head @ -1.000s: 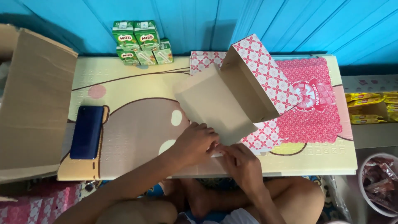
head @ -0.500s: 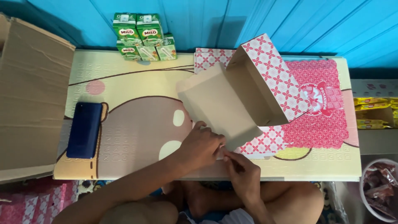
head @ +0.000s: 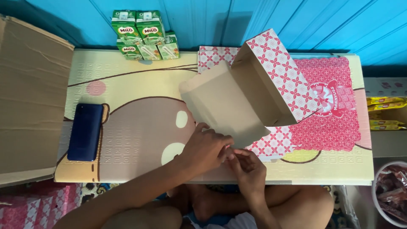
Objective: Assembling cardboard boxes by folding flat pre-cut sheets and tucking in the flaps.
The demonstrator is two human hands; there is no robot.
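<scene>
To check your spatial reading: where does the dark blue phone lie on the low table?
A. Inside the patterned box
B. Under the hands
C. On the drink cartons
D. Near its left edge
D: the phone lies flat near the table's left edge, apart from both hands.

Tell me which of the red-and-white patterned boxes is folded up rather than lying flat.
The patterned box whose near flap the left hand and right hand work at: it stands open, its plain brown inside showing. The other patterned sheets lie flat on the table beneath it.
</scene>
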